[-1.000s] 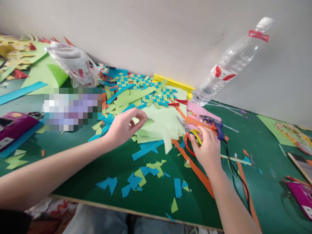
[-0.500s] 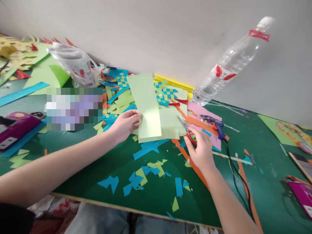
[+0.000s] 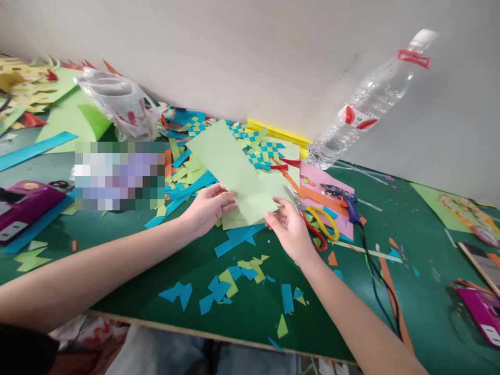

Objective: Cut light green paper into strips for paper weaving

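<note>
My left hand [image 3: 213,204] pinches a light green strip of paper [image 3: 228,161] by its left edge. The strip slants up and away to the left. At its lower right end my right hand [image 3: 288,229] has its thumb and fingers on the paper, closed around the corner. More light green paper [image 3: 273,186] lies beneath the strip. Just right of my right hand, scissors [image 3: 318,224] with one red and one yellow handle rest on the table, blades toward the back. Behind the strip are woven blue and green paper pieces [image 3: 269,149].
A tilted plastic bottle [image 3: 371,101] leans against the wall. A glue gun [image 3: 347,200] lies on pink paper [image 3: 344,182], its black cord running forward. A bagged cup [image 3: 121,104] and a purple device [image 3: 33,205] stand left. Blue and green scraps [image 3: 214,291] litter the green table [image 3: 156,333].
My right hand has let go of the scissors, which now lie on the table, and moved left to the paper. The strip has turned, its far end swinging left.
</note>
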`<action>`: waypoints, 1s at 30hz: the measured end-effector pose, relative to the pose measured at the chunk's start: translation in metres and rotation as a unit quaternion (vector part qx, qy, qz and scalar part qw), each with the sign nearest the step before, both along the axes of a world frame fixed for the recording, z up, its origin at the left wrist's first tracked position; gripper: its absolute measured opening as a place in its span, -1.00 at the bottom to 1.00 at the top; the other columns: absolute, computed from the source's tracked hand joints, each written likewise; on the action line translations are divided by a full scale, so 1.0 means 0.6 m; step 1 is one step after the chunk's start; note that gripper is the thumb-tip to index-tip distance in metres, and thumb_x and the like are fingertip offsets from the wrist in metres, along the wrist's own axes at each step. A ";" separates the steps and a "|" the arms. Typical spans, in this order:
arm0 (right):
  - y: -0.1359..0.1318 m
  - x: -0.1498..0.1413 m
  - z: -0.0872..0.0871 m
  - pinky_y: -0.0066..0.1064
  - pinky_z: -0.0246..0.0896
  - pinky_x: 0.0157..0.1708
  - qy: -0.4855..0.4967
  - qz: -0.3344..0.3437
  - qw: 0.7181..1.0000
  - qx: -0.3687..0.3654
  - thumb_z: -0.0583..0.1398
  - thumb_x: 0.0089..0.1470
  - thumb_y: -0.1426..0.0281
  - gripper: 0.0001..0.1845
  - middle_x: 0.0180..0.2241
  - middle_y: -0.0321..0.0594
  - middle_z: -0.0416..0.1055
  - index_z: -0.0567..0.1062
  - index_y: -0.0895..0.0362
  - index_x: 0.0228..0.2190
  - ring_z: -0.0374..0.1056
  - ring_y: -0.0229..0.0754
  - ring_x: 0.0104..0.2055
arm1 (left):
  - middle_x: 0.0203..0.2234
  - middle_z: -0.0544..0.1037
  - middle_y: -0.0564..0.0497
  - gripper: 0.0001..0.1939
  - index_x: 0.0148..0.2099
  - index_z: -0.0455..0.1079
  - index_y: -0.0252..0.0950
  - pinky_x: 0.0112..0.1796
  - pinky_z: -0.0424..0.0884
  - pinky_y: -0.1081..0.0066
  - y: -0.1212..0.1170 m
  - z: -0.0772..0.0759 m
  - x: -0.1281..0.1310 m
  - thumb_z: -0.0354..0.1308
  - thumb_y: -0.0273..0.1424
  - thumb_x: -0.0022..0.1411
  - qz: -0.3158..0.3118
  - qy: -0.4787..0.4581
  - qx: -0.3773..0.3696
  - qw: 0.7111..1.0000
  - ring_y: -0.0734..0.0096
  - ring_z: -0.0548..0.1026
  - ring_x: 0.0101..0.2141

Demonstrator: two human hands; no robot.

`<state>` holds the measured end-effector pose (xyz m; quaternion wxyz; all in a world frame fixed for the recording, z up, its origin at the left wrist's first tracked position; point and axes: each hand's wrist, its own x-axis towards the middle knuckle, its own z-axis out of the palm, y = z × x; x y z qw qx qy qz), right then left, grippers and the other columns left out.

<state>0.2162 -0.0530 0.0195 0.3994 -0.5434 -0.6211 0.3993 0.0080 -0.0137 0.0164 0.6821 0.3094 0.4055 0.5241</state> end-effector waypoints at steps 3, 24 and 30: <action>0.018 -0.014 -0.008 -0.36 0.35 -0.46 0.107 -0.030 0.993 -0.044 0.27 0.01 0.10 -0.49 -0.55 -0.40 0.35 0.33 0.16 -0.10 0.37 -0.24 -0.55 | -0.32 0.55 -0.03 -0.89 -0.24 0.43 -0.37 -0.28 0.51 0.51 -0.003 0.007 0.003 0.22 -0.54 0.12 0.008 -0.020 -0.017 1.000 0.50 0.55 -0.37; -0.006 0.003 -0.014 -0.44 0.32 -0.48 0.054 -0.049 0.992 0.107 0.20 0.14 0.26 -0.83 -0.56 -0.37 0.39 0.47 0.09 -0.26 0.37 -0.28 -0.53 | -0.36 0.63 -0.16 -0.93 -0.29 0.50 -0.43 -0.17 0.57 0.27 -0.016 0.011 0.012 0.19 -0.53 0.21 -0.128 -0.058 -0.072 0.987 0.24 0.62 -0.30; -0.006 0.003 -0.003 -0.38 0.33 -0.43 0.119 -0.034 0.987 0.106 0.24 0.09 0.23 -0.67 -0.40 -0.31 0.39 0.38 0.05 -0.11 0.37 -0.25 -0.44 | -0.27 0.62 -0.22 -0.82 -0.15 0.51 -0.45 -0.09 0.53 0.26 -0.013 0.006 0.007 0.23 -0.45 0.21 -0.149 -0.048 -0.031 0.987 0.22 0.62 -0.26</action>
